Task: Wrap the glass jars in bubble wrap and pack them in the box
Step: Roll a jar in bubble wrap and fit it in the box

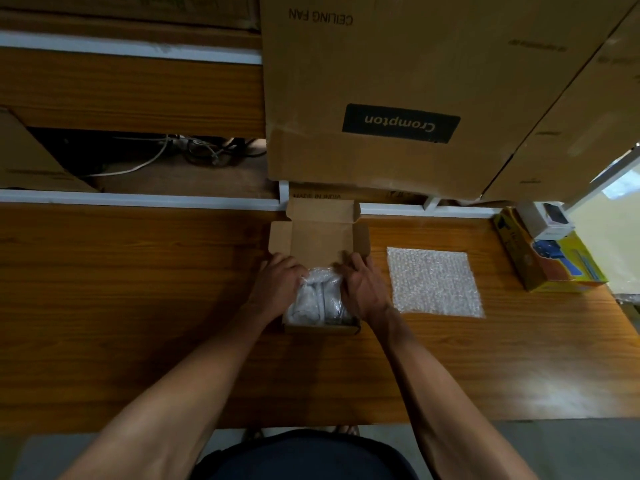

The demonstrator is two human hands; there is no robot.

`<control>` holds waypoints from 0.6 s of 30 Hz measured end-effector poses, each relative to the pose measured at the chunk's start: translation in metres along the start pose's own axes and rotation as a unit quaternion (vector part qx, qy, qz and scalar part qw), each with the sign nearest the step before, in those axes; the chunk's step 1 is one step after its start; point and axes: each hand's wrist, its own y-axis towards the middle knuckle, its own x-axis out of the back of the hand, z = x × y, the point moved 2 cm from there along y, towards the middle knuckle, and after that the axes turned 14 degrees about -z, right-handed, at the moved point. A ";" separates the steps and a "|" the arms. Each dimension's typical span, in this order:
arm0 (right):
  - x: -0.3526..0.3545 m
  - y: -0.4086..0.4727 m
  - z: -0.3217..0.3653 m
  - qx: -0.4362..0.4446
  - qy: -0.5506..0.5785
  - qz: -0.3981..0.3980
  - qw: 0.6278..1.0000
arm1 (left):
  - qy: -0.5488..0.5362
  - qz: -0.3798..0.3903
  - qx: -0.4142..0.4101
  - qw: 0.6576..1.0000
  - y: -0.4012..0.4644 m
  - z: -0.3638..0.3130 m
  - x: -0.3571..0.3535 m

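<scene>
The left hand [277,282] and right hand [363,289] are clamping the wrapped jars [320,299] from both sides, seating them snugly in the box [318,237]. A spare bubble wrap sheet [434,282] is lying at 3 o'clock on the surface [138,289], probably awaiting another jar.

The box [320,237] sits mid-table [138,289], wrapped jars [320,299] inside, spare bubble wrap [434,282] to its right.

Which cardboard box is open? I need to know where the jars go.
The small cardboard box between the left hand and right hand, lid flap up, wrapped bundle inside. The big Crompton box behind is closed.
</scene>
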 end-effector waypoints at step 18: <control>-0.015 -0.003 -0.011 0.012 0.075 0.008 0.997 | -0.098 -0.012 0.008 0.995 -0.001 0.005 -0.005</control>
